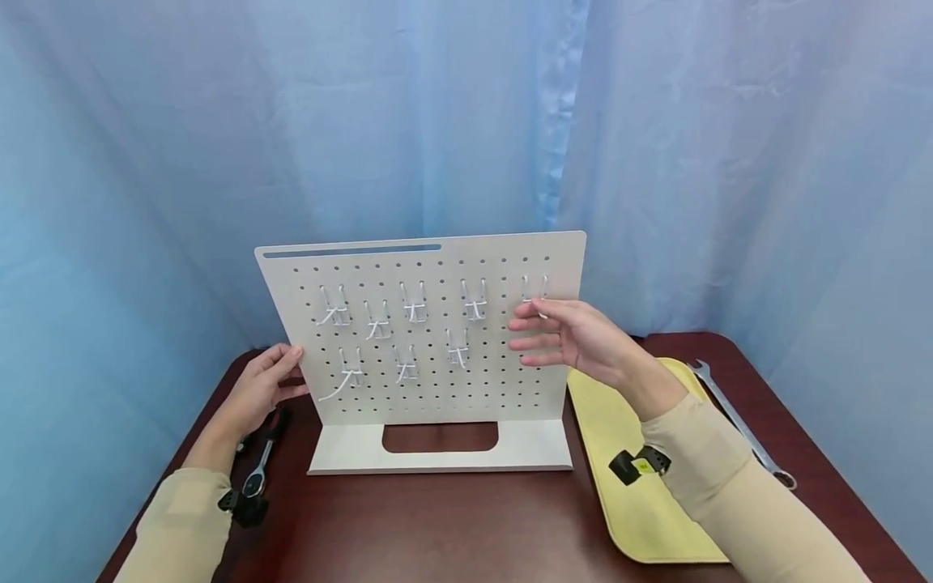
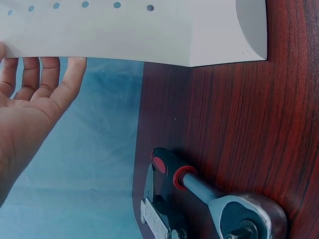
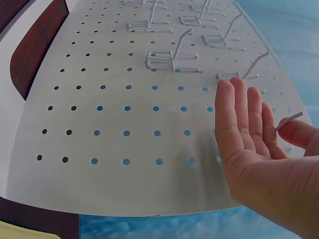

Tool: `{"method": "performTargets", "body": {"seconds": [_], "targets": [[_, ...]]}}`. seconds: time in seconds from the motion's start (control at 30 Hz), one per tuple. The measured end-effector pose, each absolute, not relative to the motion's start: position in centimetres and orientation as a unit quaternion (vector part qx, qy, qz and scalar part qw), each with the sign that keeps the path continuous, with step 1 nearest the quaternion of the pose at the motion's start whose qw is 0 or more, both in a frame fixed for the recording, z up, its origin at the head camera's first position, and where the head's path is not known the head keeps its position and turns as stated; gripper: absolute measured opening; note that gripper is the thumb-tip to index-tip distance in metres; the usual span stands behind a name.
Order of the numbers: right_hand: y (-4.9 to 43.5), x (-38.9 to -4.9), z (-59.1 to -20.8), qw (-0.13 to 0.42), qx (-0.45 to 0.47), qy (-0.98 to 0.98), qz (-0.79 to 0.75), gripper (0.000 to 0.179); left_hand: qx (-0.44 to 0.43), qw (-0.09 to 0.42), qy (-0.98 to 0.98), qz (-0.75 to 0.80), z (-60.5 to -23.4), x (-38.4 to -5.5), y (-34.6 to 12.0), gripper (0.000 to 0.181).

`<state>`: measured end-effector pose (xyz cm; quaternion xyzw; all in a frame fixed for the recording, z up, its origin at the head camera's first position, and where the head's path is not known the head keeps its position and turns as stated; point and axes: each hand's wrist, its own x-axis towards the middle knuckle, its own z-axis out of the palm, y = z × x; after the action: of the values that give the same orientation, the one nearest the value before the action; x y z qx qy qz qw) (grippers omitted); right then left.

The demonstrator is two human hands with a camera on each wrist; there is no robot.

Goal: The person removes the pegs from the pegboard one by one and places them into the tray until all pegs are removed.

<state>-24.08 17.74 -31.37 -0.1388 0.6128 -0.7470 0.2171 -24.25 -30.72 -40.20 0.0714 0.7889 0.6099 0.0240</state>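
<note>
While the white pegboard stands on the dark red table, the left hand grips its left edge — thumb in front, fingers behind — and the right hand is at the upper-right hook, fingers mostly straight; whether it pinches the wire I cannot tell. The board looks stiff and thin, perhaps smooth enough to slip, so its side edges seem the best hold. The hook looks light and rigid — best taken by its bare prong. Near the board's right side lies a yellow tray, with a wrench beyond; a ratchet lies to the left, and blue curtains hang behind.
</note>
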Motion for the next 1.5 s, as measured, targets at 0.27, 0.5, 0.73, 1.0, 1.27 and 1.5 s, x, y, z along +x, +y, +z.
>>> {"method": "performTargets", "body": {"seconds": [0.27, 0.5, 0.73, 1.0, 1.27, 1.5], "targets": [[16.5, -24.6, -31.2, 0.215, -0.149, 0.605, -0.752, 0.038, 0.079, 0.001, 0.793, 0.605, -39.7, -23.8, -31.8, 0.041], [17.3, -24.1, -31.3, 0.204, -0.133, 0.612, -0.752, 0.038, 0.082, 0.019, 0.782, 0.617, -40.1, -24.1, -30.8, 0.041], [17.4, -23.9, -31.5, 0.208, -0.138, 0.608, -0.754, 0.037, 0.079, 0.021, 0.78, 0.62, -40.4, -24.2, -30.7, 0.04], [17.3, -23.5, -31.1, 0.204, -0.14, 0.615, -0.748, 0.038, 0.084, 0.024, 0.781, 0.618, -40.3, -24.1, -30.7, 0.041], [18.6, -22.1, -31.5, 0.169, -0.144, 0.631, -0.743, 0.05, 0.092, 0.023, 0.772, 0.629, -40.4, -24.3, -31.0, 0.038], [22.5, -20.1, -33.5, 0.095, -0.142, 0.621, -0.765, 0.039, 0.098, 0.017, 0.758, 0.645, -40.6, -24.4, -31.0, 0.035]]}}
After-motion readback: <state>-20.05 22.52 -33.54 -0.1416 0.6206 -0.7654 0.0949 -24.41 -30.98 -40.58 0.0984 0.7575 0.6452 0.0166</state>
